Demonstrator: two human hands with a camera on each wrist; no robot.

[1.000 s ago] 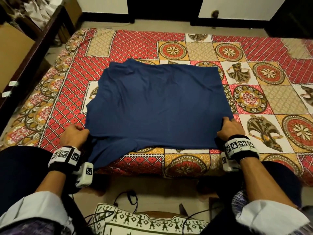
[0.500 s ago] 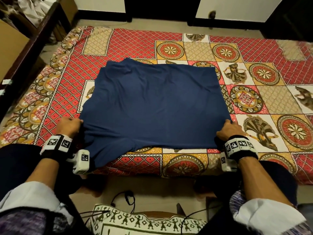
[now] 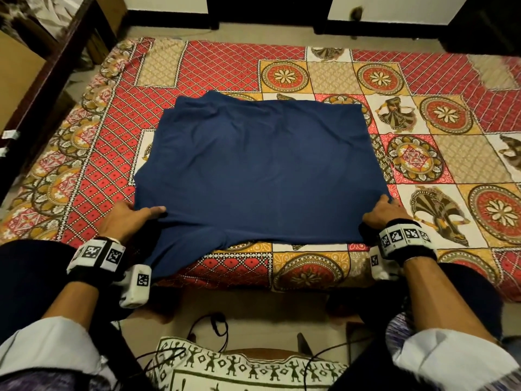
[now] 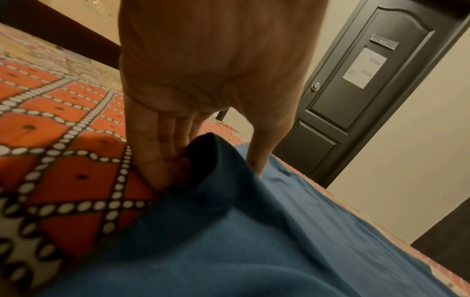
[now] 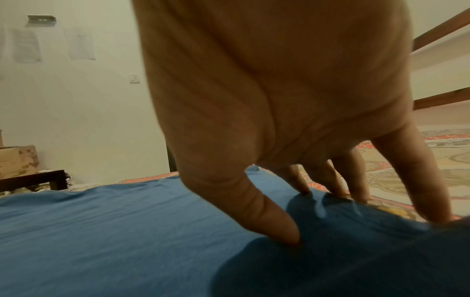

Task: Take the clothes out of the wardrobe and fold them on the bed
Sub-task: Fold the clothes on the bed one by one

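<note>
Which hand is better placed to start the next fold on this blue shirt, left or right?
Probably the left hand. Its fingers are already under the blue shirt's edge with the thumb on top, a pinch ready to lift. The right hand only presses spread fingertips on the cloth and would need to regrip.

Free: your hands can pass over the open bedspread [image 3: 225, 63] at frame top and right | Blocked: dark wooden frame [image 3: 42, 80] along left edge | Centre: blue shirt [image 3: 259, 170] covers it
</note>
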